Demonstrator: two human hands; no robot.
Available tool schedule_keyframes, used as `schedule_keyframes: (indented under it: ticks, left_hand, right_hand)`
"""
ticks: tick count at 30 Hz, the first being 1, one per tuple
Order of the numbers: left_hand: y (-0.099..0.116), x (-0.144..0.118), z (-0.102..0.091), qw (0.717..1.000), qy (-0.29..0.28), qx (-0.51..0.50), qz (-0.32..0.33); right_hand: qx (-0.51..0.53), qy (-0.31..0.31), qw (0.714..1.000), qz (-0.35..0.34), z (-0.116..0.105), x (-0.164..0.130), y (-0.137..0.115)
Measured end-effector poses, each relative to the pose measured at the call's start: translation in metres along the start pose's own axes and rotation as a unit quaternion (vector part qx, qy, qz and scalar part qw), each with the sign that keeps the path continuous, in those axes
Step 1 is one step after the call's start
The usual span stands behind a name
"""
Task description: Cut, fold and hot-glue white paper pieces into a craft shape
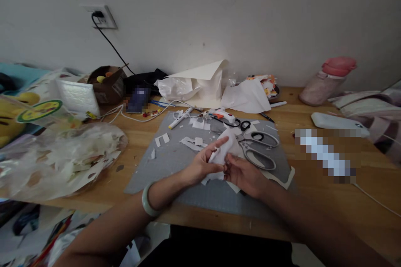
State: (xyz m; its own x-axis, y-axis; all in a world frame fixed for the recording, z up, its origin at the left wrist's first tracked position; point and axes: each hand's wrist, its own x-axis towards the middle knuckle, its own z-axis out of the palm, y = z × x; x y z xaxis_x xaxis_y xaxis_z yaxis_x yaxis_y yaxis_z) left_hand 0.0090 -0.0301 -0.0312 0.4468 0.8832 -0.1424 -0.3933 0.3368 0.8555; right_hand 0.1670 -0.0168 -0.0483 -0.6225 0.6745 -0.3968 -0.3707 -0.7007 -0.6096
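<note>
Above the grey cutting mat (pixel 147 175), both hands hold a white piece that looks like folded paper or cloth (pixel 223 150). My left hand (pixel 203 164) grips it from the left, index finger stretched along it and thumb in front; a pale bangle is on that wrist. My right hand (pixel 244 173) pinches its lower right edge with thumb and fingers. Grey-handled scissors (pixel 261 160) lie just beyond my right hand, and smaller black-handled scissors (pixel 245 125) lie behind. White paper scraps (pixel 162 139) are scattered on the mat.
A clear plastic bag (pixel 62 162) of scraps fills the left of the wooden table. At the back lie a white and orange glue gun (pixel 224 115), cables and paper sheets (pixel 246 96). A pink bottle (pixel 326 81) and a white oblong case (pixel 340 124) stand or lie right.
</note>
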Motion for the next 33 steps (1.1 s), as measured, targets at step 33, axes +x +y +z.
schedule_keyframes:
  ticks: [33]
  left_hand:
    - [-0.008,0.006,0.004,0.993,0.108,0.029,-0.039]
  right_hand:
    - [-0.023,0.031,0.998,-0.04,0.007,-0.006,0.001]
